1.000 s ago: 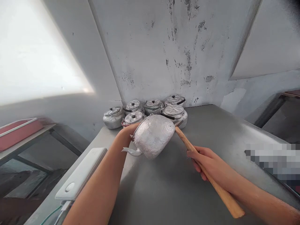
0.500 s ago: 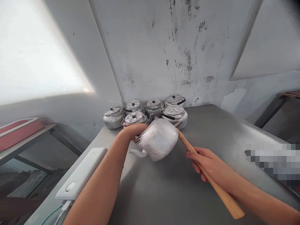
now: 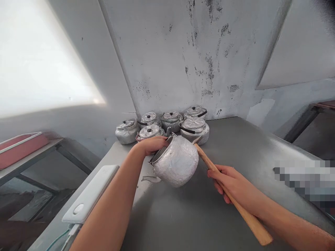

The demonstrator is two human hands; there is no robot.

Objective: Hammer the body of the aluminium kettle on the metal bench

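Observation:
Tilted on its side above the table, a dented aluminium kettle (image 3: pixel 178 162) has its open mouth facing left and its spout pointing left and low. My left hand (image 3: pixel 154 144) grips it at the mouth, with the fingertips hidden inside or behind the rim. In my right hand (image 3: pixel 227 183) is a hammer (image 3: pixel 206 160), its long wooden handle running down to the right under my closed fingers. The hammer's narrow metal head lies close beside the kettle's far right side, partly hidden; whether it touches I cannot tell.
Several lidded aluminium kettles (image 3: pixel 193 126) stand grouped at the table's back against the stained wall (image 3: pixel 209 69). A white power bank (image 3: pixel 91 195) with cables lies along the left edge of the grey table (image 3: pixel 167 223). A pink tray (image 3: pixel 23 146) sits on a side shelf.
The kettle has turned in my left hand, bringing its dark mouth more into view and its spout slightly lower. The hammer has barely shifted, its metal head now showing a little more.

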